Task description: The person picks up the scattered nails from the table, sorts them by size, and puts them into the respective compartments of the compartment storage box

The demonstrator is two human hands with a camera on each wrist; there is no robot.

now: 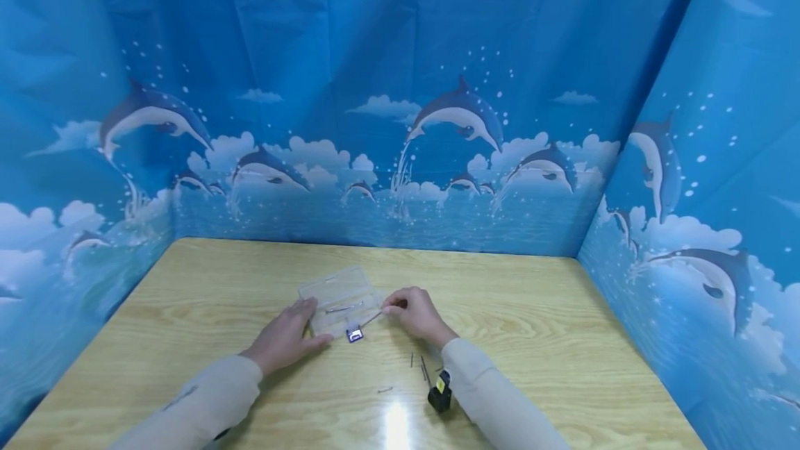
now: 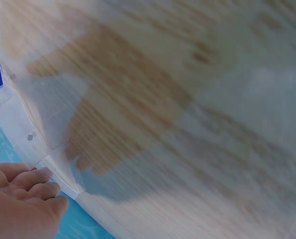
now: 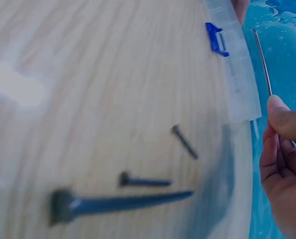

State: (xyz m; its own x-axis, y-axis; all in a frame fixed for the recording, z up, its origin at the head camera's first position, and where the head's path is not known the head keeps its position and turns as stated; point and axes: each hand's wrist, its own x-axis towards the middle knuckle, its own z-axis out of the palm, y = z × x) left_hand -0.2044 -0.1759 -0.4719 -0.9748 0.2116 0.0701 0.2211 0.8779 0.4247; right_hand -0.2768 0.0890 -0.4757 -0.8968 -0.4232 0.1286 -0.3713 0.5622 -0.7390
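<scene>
A clear plastic case [image 1: 334, 282] with a blue latch [image 1: 355, 334] lies opened out on the table. Inside it are thin metal pieces [image 1: 344, 308]. My left hand [image 1: 290, 335] rests at the case's near left corner, thumb along the front edge and fingers at the left side. With thumb and fingertips my right hand [image 1: 415, 311] pinches one end of a long thin nail [image 3: 262, 62]. In the head view the nail slants down from the fingers toward the latch, over the case's right side. Its pinched end is hidden by the fingers.
Several loose nails lie on the wooden table [image 1: 531, 339], including a short nail [image 3: 185, 142] and a thicker, longer nail [image 3: 128, 203]. A small bent piece [image 1: 385, 389] sits nearer the front. Beside the right sleeve is a black block [image 1: 439, 398] with a yellow label.
</scene>
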